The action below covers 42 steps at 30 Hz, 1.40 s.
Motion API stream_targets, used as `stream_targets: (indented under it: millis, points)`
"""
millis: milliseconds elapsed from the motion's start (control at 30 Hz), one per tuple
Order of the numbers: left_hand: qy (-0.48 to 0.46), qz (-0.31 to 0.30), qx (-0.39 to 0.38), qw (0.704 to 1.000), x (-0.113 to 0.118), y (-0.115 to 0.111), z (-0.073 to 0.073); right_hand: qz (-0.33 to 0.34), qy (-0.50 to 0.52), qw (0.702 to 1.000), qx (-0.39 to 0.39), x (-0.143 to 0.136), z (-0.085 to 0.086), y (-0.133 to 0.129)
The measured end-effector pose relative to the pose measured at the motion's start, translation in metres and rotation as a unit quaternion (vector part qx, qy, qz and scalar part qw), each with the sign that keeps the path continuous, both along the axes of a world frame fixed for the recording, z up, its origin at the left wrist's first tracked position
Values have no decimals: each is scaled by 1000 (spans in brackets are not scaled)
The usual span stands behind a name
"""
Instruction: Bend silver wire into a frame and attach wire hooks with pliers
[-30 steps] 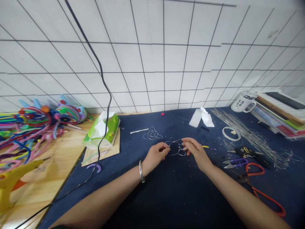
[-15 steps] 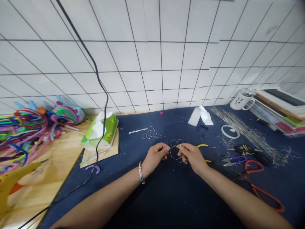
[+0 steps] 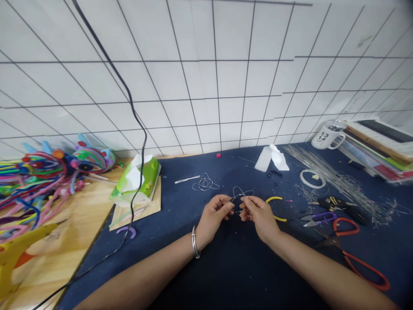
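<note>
Between my two hands is a thin silver wire (image 3: pixel 239 190) bent into loops, held a little above the dark blue cloth. My left hand (image 3: pixel 215 215), with a silver bangle at the wrist, pinches the wire's left side between thumb and fingers. On the opposite side my right hand (image 3: pixel 258 215) grips it with closed fingertips. Parts of the loops are hidden behind the fingers. Beyond my left hand lie another looped wire (image 3: pixel 205 182) and a few straight wire pieces (image 3: pixel 187 179). Yellow plier handles (image 3: pixel 279 218) show beside my right hand.
Red-handled scissors (image 3: pixel 364 269), purple snips (image 3: pixel 319 218), black cutters (image 3: pixel 335 203), a wire coil (image 3: pixel 312 179) and a wire bundle (image 3: pixel 329 172) lie right. A tissue pack (image 3: pixel 151 174) and a yellow glue gun (image 3: pixel 19 254) are left. A black cable (image 3: pixel 129 97) hangs in front.
Both hands have shifted slightly and their grip on the wire has changed; the loops sit at a different angle. My right fingers are curled in more. The view has tilted a little.
</note>
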<state>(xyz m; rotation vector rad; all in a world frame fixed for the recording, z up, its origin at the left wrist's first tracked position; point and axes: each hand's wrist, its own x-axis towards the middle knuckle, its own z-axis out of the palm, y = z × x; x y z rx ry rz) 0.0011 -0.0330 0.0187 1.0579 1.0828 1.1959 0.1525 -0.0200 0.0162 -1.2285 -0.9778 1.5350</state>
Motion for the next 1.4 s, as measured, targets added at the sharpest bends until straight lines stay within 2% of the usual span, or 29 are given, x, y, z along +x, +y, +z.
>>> stream_targets:
  millis: [200,333,400,533,733,933,1133,1267,1400]
  points:
    - [49,41,9,998,-3,5,-6,36,-3,999,-12,1,0,-1]
    - [61,54,23,996,-9,11,-7,135,-48,990,3,6,7,-1]
    - [73,42,28,996,-12,14,-7,162,-90,982,27,9,12,1]
    - [112,4,34,993,-14,16,-8,130,-178,969,110,15,16,7]
    - [181,-46,56,981,-10,12,-5,97,-281,933,205,17,15,7]
    - [233,-64,82,967,-6,9,-6,101,-299,916,248,16,16,6]
    - [258,-105,101,955,-4,5,-11,159,-264,919,245,17,16,6]
    - [218,-78,62,971,-6,8,-14,165,-240,937,195,21,13,10]
    - [171,-43,23,984,-9,12,-13,149,-236,943,182,27,10,15]
